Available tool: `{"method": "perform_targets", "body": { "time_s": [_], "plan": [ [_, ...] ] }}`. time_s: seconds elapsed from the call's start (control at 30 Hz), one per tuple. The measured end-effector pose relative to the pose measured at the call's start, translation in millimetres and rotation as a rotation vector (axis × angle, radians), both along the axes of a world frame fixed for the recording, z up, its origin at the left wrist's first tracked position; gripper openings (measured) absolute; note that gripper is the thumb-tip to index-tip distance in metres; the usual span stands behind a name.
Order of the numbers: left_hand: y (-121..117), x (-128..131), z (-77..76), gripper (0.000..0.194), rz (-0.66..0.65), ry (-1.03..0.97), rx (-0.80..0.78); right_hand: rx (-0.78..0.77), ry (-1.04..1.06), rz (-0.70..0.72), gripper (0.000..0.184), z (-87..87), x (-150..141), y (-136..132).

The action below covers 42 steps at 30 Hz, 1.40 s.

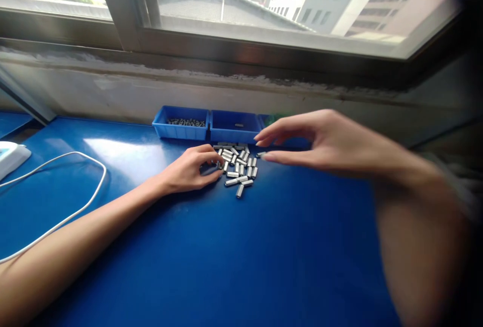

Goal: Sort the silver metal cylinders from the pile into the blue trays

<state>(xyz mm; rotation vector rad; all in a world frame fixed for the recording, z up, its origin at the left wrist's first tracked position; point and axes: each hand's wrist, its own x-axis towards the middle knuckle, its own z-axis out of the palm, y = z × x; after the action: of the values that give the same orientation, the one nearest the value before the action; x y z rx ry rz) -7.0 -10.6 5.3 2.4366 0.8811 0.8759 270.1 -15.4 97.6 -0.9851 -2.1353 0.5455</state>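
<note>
A pile of several small silver metal pins (238,166) lies on the blue table (234,256) in front of the bins. My left hand (190,168) rests on the table at the pile's left edge, fingers curled and touching the nearest pins. My right hand (320,138) hovers just right of the pile, thumb and fingers stretched out and apart, with nothing visible between them. The fingertips reach over the pile's right edge.
Three blue bins stand against the wall: the left bin (181,123) holds several dark pins, the middle bin (236,127) holds one piece, the right bin (290,141) is mostly hidden by my hand. A white cable (81,206) and a white device (11,156) lie at the left.
</note>
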Motion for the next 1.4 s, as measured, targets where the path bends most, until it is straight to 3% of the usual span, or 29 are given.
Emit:
{"method": "perform_targets", "body": {
  "time_s": [0.07,0.13,0.27,0.4,0.53,0.7,0.8,0.93,1.1,1.27,1.4],
  "plan": [
    [0,0,-1.2,0.018,0.016,0.005,0.023,-0.023,-0.171,0.051,0.017,-14.1,-10,1],
    [-1,-1,-2.9,0.018,0.028,0.016,0.05,0.065,-0.163,0.032,0.012,-35.8,-15,3],
    [-6,0,-2.2,0.024,0.017,0.077,0.146,0.295,-0.149,-0.135,0.012,-76.1,1,6],
    [-14,5,4.8,0.03,-0.071,0.158,0.211,0.274,-0.225,-0.232,0.02,-92.1,24,7],
    [-11,15,6.7,0.031,-0.019,0.179,0.219,0.101,-0.251,-0.234,0.027,-93.8,28,9],
    [6,29,-1.6,0.03,0.095,0.111,0.208,0.012,-0.179,-0.284,0.024,-94.3,27,11],
    [10,33,-4.7,0.03,0.118,0.076,0.223,-0.08,0.066,-0.304,0.024,-93.1,26,5],
    [7,31,-3.9,0.031,0.089,0.049,0.217,-0.398,0.508,-0.167,0.035,-90.0,14,-5],
    [5,31,-3.6,0.039,0.008,0.073,0.22,-0.58,0.724,-0.194,0.029,-93.4,-10,-9],
    [7,33,-5.7,0.032,0.059,0.062,0.218,-0.604,0.757,-0.199,0.031,-91.4,-20,0],
    [10,31,-7.3,0.031,0.099,0.046,0.222,-0.404,0.63,-0.208,0.033,-74.5,-24,21]
  ]
}}
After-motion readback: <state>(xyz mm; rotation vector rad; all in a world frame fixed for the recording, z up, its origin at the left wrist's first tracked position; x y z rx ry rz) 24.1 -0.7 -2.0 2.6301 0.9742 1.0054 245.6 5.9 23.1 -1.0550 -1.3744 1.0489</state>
